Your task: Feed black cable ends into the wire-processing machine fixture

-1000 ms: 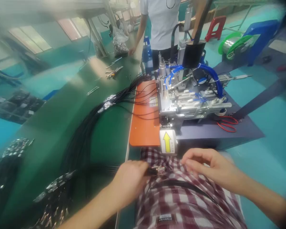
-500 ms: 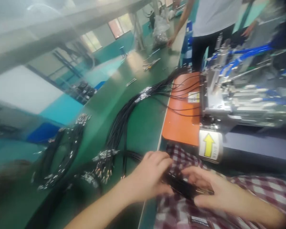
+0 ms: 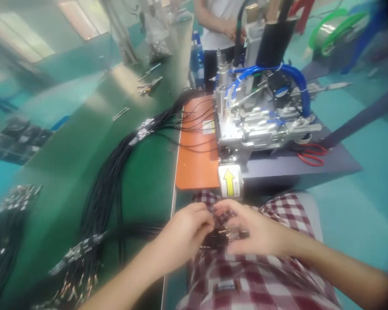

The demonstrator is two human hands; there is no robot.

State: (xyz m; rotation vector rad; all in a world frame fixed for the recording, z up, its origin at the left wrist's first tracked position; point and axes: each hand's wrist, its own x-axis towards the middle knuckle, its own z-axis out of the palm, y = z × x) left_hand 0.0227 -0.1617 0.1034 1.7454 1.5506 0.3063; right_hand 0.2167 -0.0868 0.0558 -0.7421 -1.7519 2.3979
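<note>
Over my lap, which is covered by red-and-white checked cloth [image 3: 271,275], both hands meet on a small bunch of black cables with metal ends [image 3: 228,234]. My left hand [image 3: 184,237] has its fingers curled round the cables from the left. My right hand [image 3: 252,230] pinches the metal connector ends from the right. The picture is blurred by motion, so how many cables they hold is unclear.
A long bundle of black cables [image 3: 116,176] runs across the green bench [image 3: 84,142] to an orange pad [image 3: 195,159] and a metal machine with blue hoses [image 3: 258,116]. Red scissors [image 3: 310,154] lie by it. A person in a white shirt [image 3: 216,26] stands behind. More cable bundles [image 3: 9,215] lie left.
The camera has swung back to the right toward the machine. Both hands have come closer together at the cable ends; the right hand now pinches the connectors instead of lying under the cables.
</note>
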